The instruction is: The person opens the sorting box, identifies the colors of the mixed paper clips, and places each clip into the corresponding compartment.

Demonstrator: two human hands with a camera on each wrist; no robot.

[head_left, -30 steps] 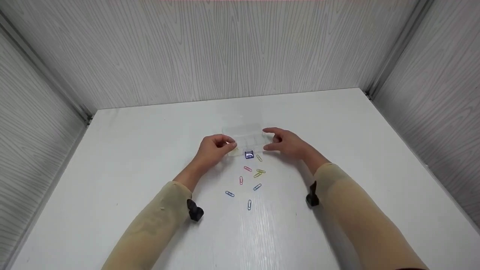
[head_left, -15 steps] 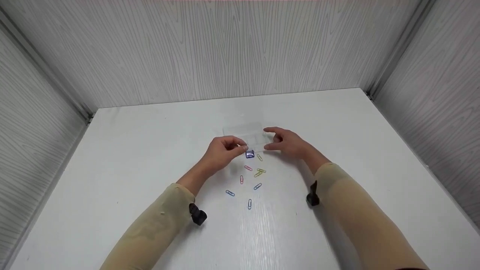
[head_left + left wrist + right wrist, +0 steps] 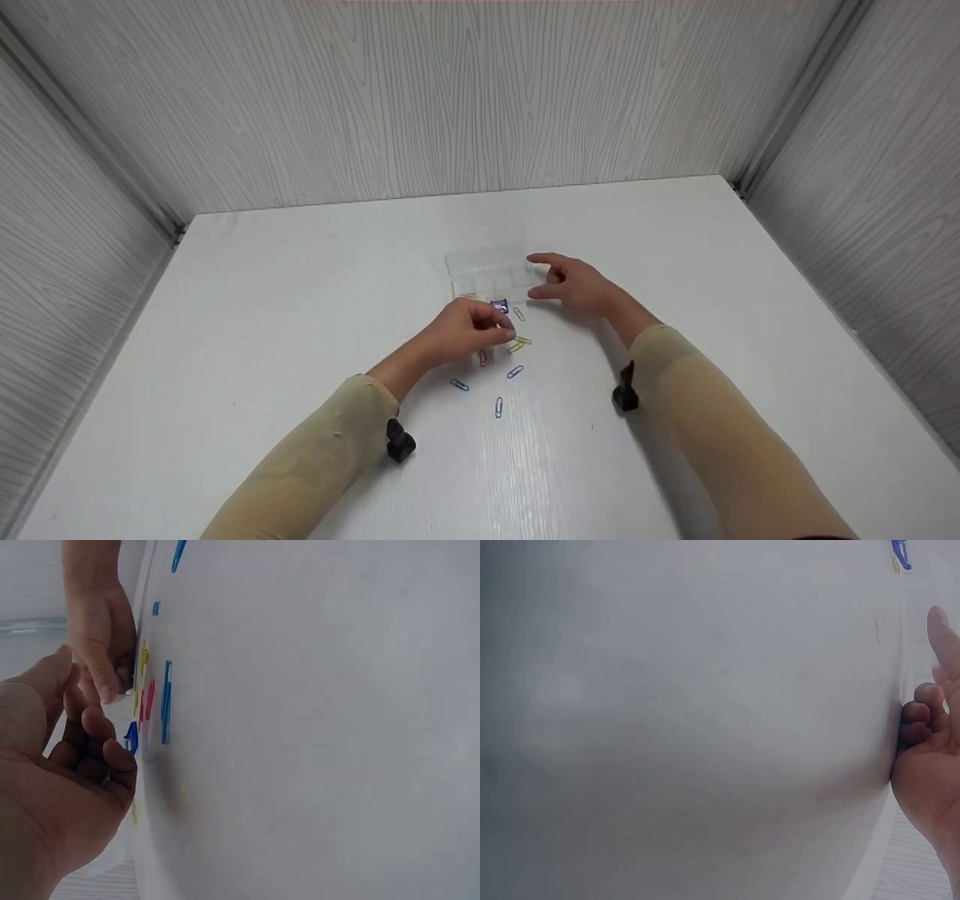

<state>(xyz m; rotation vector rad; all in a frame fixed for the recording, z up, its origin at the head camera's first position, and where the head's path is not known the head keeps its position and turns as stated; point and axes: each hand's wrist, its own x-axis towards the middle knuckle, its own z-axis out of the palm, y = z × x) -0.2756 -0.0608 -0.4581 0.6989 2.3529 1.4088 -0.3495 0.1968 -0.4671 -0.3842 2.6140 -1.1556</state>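
My left hand (image 3: 469,330) hovers over the loose paper clips, thumb and forefinger close together beside a pair of yellow paper clips (image 3: 520,344). No clip shows between its fingertips. One red paper clip (image 3: 483,358) lies just below that hand. My right hand (image 3: 574,283) holds the right end of a clear plastic box (image 3: 486,260) between thumb and forefinger, its other fingers curled. The box has compartments and a raised lid; yellow clips (image 3: 468,295) lie in its left compartment. A small purple piece (image 3: 500,306) sits at its front edge.
Blue paper clips (image 3: 499,407) lie nearer to me on the white table (image 3: 315,300). Another yellow clip (image 3: 519,313) lies just in front of the box. Wood-grain panels (image 3: 450,105) close off the back and both sides.
My left hand has moved from the box's left compartment rightward and toward me, over the loose clips, now covering one red clip. The right hand and box stay put.
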